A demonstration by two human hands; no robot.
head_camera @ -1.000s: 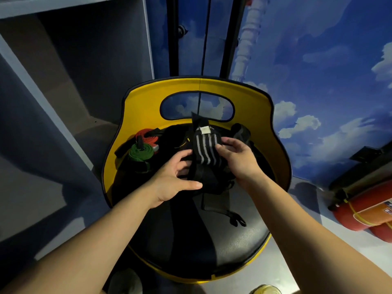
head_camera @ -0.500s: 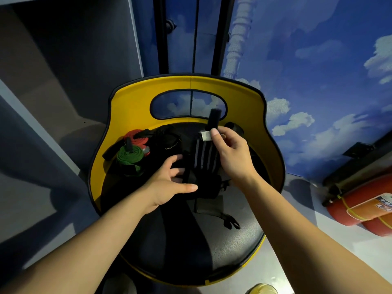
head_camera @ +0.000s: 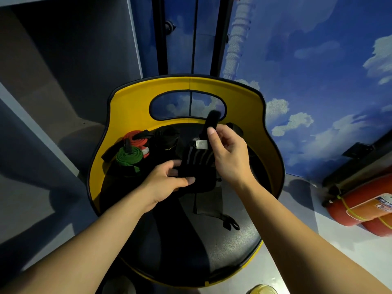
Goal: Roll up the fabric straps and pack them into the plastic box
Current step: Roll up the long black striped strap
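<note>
A black fabric strap with grey stripes and a white label (head_camera: 197,160) lies on the black seat of a yellow chair (head_camera: 273,158). My left hand (head_camera: 167,181) grips its lower rolled part between thumb and fingers. My right hand (head_camera: 229,153) pinches the strap's upper end, whose black tip sticks up past the fingers. A loose black tail of the strap (head_camera: 209,203) trails toward me over the seat. A rolled green strap (head_camera: 128,158), a rolled red strap (head_camera: 137,137) and a rolled black strap (head_camera: 167,139) sit at the seat's back left. No plastic box is in view.
The chair back has an oval cut-out (head_camera: 186,106). Grey shelving panels (head_camera: 53,85) stand at the left. A blue wall with painted clouds (head_camera: 318,71) rises behind. Red fire extinguishers (head_camera: 364,206) lie on the floor at the right.
My right hand has lifted from the strap's side to its top end and pulled that end upward. My left hand stays on the lower part.
</note>
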